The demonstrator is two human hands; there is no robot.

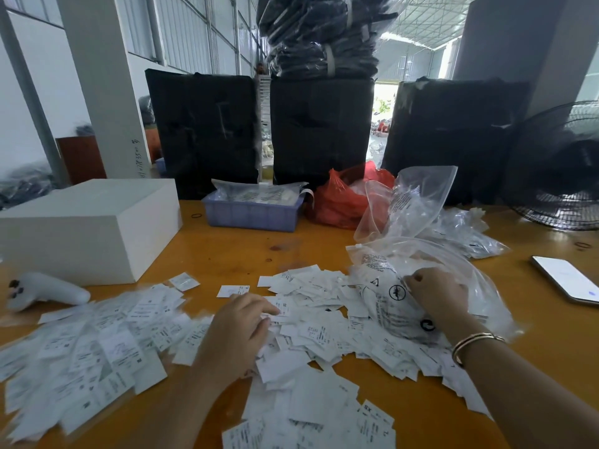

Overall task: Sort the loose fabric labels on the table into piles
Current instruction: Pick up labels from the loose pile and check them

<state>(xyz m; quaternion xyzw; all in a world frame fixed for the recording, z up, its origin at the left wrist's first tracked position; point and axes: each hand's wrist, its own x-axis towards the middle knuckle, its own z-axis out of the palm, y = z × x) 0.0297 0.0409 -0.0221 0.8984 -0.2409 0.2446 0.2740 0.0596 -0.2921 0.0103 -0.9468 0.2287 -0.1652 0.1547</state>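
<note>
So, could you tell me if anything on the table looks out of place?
A white controller lies beside the labels, unrelated to sorting. A phone sits near the table's right edge. Nothing looks damaged.

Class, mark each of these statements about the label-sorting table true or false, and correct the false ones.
1. The right hand rests on a clear plastic bag. True.
2. The left hand lies on the loose labels. True.
3. The phone lies left of the white box. False: it lies at the table's right edge.
4. The basket is red. False: it is pale blue; a red bag sits beside it.
5. A bracelet is on the right wrist. True.
</note>
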